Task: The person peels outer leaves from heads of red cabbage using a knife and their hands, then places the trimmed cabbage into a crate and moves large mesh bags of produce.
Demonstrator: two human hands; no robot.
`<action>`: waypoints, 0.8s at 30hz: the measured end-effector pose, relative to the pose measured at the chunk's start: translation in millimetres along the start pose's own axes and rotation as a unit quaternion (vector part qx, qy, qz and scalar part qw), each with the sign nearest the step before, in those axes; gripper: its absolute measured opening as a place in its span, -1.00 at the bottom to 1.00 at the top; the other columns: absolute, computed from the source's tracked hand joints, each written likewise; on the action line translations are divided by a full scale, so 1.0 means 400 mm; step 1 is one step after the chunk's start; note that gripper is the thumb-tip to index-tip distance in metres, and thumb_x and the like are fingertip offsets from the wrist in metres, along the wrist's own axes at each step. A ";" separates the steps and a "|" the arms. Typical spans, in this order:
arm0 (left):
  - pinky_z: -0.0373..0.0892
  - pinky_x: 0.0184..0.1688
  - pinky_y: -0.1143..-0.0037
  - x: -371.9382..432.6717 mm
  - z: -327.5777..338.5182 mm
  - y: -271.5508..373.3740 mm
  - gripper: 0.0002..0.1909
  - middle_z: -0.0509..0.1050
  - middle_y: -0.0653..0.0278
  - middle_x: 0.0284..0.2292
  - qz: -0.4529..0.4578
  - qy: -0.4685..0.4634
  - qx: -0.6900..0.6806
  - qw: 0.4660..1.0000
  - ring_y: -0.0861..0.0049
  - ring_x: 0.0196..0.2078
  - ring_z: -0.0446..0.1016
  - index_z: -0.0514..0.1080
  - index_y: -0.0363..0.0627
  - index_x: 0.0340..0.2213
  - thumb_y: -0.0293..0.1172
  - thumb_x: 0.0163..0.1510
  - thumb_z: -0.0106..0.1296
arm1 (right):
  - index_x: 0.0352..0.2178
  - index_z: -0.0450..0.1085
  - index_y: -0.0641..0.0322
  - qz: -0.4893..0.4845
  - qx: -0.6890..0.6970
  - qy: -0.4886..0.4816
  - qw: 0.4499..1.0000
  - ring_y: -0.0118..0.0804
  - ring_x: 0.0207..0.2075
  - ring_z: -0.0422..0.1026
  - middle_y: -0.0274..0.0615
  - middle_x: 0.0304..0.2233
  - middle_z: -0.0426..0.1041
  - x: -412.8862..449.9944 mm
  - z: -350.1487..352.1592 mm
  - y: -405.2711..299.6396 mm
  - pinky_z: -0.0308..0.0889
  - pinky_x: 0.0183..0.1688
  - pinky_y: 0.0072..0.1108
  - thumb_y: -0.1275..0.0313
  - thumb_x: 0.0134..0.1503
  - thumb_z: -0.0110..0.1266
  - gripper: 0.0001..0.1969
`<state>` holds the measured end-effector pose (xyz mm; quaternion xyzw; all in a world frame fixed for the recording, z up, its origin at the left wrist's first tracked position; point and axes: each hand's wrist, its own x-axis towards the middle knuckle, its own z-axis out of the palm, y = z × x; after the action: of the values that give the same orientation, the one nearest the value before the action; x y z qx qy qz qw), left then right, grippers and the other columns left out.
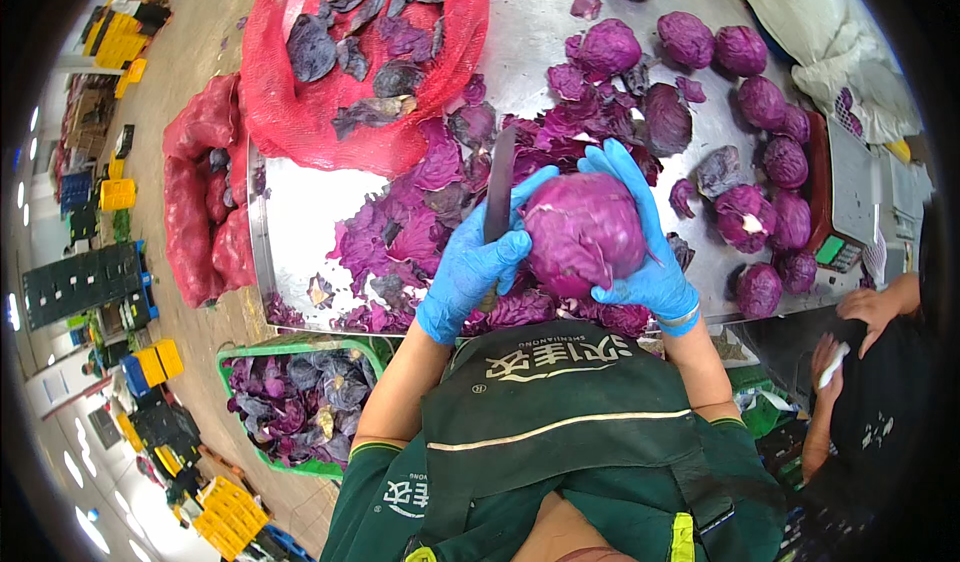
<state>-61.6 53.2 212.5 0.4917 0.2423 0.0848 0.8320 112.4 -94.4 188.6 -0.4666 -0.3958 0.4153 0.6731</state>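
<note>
A kitchen knife (500, 187) with a dark blade is gripped in my blue-gloved left hand (472, 262), its blade pointing away from me. The left fingertips are against the near side of a large red cabbage (585, 232). My right hand (652, 262), also in a blue glove, cradles that cabbage from the right with spread fingers. Beneath both hands, loose purple cabbage leaves (405, 232) are heaped along the near edge of the metal table (300, 194). Part of the knife handle is hidden by my left hand.
Several trimmed cabbages (761, 102) line the table's right side beside a digital scale (844, 187). A red mesh bag (337, 149) holds dark leaves at the far left. Below the edge stands a green crate (352, 344) of leaves. Another person's hands (877, 311) are at the right.
</note>
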 end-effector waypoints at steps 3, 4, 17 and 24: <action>0.13 -0.64 0.69 -0.027 0.000 -0.019 -0.35 0.29 0.52 -0.52 -0.044 0.087 0.047 0.994 0.79 -0.67 0.18 0.24 -0.03 0.20 -0.17 0.13 0.17 | 0.36 -0.23 0.18 0.078 0.069 -0.010 0.994 -0.22 0.36 -0.07 -0.11 0.36 -0.10 -0.005 0.011 0.000 -0.18 0.38 -0.37 0.24 -0.22 0.50 0.25; 0.15 -0.64 0.67 -0.025 -0.003 -0.026 -0.34 0.30 0.50 -0.51 -0.059 0.090 0.041 0.993 0.77 -0.66 0.19 0.23 -0.03 0.20 -0.18 0.13 0.18 | 0.36 -0.21 0.18 0.066 0.038 0.000 0.997 -0.24 0.35 -0.04 -0.12 0.35 -0.08 -0.016 0.011 0.007 -0.15 0.37 -0.37 0.26 -0.20 0.49 0.22; 0.46 -0.36 0.35 0.006 0.060 0.073 -0.21 0.55 0.05 -0.26 0.125 0.001 0.641 0.757 0.20 -0.38 0.57 0.21 -0.02 0.21 -0.26 -0.04 0.25 | 0.24 0.15 -0.17 0.147 -0.336 0.078 0.927 0.01 0.02 0.40 -0.07 -0.01 0.36 -0.023 0.031 -0.054 0.33 0.05 -0.33 0.00 -0.27 0.46 0.02; 0.45 -0.43 0.29 0.028 0.028 -0.034 -0.25 0.55 0.04 -0.33 0.103 -0.028 0.699 0.707 0.14 -0.38 0.57 0.24 -0.11 0.17 -0.22 -0.02 0.24 | 0.24 0.15 -0.14 0.180 -0.387 0.102 0.898 0.07 -0.08 0.42 -0.01 -0.10 0.36 -0.066 0.004 0.005 0.37 -0.04 -0.29 -0.12 -0.24 0.39 0.01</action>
<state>-47.6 41.9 201.5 0.9566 0.1566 -0.0373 0.2429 101.4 -117.8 183.3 -0.7935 -0.3640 0.2937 0.3894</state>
